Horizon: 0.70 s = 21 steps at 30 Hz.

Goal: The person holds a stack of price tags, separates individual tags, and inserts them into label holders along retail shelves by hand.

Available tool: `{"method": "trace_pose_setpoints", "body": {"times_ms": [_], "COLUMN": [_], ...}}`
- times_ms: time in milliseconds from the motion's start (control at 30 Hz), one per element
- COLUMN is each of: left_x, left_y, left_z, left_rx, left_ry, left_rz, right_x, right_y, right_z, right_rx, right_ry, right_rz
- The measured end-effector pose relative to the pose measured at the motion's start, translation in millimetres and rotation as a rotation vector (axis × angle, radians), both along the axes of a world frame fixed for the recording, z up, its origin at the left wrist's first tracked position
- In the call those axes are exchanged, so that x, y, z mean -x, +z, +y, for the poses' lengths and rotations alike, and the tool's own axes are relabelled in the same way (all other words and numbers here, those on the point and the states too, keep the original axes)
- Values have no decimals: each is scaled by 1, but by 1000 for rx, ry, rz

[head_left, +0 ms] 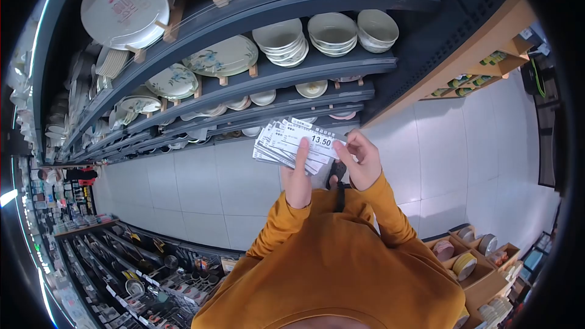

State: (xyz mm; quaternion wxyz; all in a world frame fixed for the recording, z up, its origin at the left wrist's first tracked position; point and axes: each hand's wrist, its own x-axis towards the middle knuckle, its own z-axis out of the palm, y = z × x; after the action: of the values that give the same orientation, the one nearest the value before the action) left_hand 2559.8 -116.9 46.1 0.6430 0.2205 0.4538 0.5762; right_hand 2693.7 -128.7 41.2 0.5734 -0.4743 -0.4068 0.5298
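Before the dish shelf (329, 68), the left hand (298, 184) clamps fanned price labels (283, 142), the right hand (365, 164) pinching one; sorting looks unfinished.

Head view, apparently steeply downward

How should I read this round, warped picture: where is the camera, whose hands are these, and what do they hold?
There is no machine here. The single view comes from a camera on a person's head, facing forward and down, so the wearer's mustard-yellow long-sleeved top fills the bottom. The bare left hand holds a fanned stack of white printed labels, thumb on top. The bare right hand pinches the end of the label marked 13.50. Beyond, dark grey shelves carry stacked pale glossy bowls and flower-painted oval plates. Below is a pale grey tiled floor.
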Motion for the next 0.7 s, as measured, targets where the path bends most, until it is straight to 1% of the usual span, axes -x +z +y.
{"method": "trace_pose_setpoints", "body": {"times_ms": [67, 167, 233, 267, 367, 467, 567, 667, 700], "left_x": [8, 30, 43, 65, 99, 144, 201, 265, 287], "left_y": [0, 2, 10, 17, 29, 22, 23, 24, 22], "left_z": [-6, -17, -22, -30, -46, -64, -90, -111, -118], "left_rx": [-7, -20, -167, -248, -283, -401, -468, -447, -413], "left_ry": [78, 59, 10, -4, 42, 54, -9, -13, 17], "left_rz": [-29, -33, 40, 77, 89, 9, 46, 138, 196], "right_x": [12, 35, 53, 78, 122, 169, 220, 265, 278], "right_y": [0, 3, 11, 16, 26, 25, 21, 29, 30], "right_z": [-5, -13, -20, -28, -44, -67, -83, -93, -94], "right_rx": [-33, -102, -83, -81, -151, -40, -30, -6, -38], "right_ry": [24, 87, 139, 174, 242, 356, 403, 490, 491], "right_rz": [-53, -112, -69, -51, -7, 73, 115, 130, 104]}}
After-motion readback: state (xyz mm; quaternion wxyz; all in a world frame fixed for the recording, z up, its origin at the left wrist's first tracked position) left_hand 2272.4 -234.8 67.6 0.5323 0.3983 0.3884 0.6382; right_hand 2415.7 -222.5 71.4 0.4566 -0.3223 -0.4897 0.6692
